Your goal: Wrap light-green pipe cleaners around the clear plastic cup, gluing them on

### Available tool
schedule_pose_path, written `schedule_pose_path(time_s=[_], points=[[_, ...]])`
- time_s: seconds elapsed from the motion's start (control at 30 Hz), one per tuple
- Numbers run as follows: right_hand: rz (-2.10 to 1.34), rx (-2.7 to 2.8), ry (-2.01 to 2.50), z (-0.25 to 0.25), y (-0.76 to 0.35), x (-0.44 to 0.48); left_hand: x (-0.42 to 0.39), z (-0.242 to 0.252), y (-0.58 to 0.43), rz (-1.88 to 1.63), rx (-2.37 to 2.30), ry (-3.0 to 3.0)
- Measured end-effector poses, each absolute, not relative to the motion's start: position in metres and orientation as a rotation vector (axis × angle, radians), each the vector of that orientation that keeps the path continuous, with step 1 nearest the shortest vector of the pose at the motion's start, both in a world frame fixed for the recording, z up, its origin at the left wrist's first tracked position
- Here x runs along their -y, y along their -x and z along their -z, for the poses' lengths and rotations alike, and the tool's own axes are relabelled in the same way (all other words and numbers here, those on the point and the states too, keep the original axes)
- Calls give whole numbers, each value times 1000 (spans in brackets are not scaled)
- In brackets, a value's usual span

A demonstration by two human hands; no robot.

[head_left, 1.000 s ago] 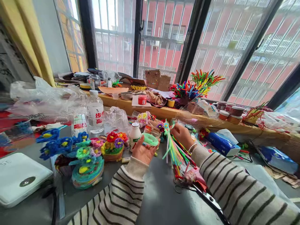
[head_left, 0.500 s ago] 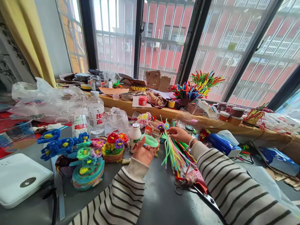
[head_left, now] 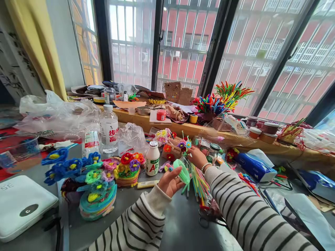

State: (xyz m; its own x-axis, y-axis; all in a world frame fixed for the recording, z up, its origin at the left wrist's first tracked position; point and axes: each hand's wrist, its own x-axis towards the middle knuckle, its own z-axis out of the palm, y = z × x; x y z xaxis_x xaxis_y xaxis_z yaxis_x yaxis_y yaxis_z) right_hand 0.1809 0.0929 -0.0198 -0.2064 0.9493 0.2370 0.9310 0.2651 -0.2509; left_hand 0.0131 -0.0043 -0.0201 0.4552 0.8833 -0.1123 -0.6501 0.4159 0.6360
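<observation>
My left hand [head_left: 169,183], palm up, is closed on a pale green pipe-cleaner coil [head_left: 184,170], shaped like a shallow ring or dish and now tilted on edge. My right hand [head_left: 198,158] reaches over the upper ends of a bunch of pastel pipe cleaners [head_left: 201,183] lying on the table. Its fingers are bent together there; what they pinch is too small to make out. Just beyond them are a purple pipe-cleaner flower [head_left: 182,144] and a small wooden box [head_left: 172,146]. A white bottle [head_left: 152,158] stands left of the coil.
Scissors [head_left: 204,220] lie below the bunch. To the left are a round coiled base with flowers [head_left: 98,200], another flowered pot [head_left: 128,177] and a white power bank [head_left: 24,205]. A water bottle [head_left: 108,130], glass jar [head_left: 214,153] and tissue pack [head_left: 255,165] stand farther back.
My left hand has moved right and slightly down, tipping the green coil from nearly flat to upright. My right hand has shifted a little, still at the bunch's upper ends. The view has shifted slightly.
</observation>
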Motion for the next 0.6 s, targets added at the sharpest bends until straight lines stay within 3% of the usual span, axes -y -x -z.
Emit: schedule_pose_path(time_s=[0.6], points=[[-676, 1557, 1541, -33, -201, -121, 9, 23, -15, -867, -516, -677]])
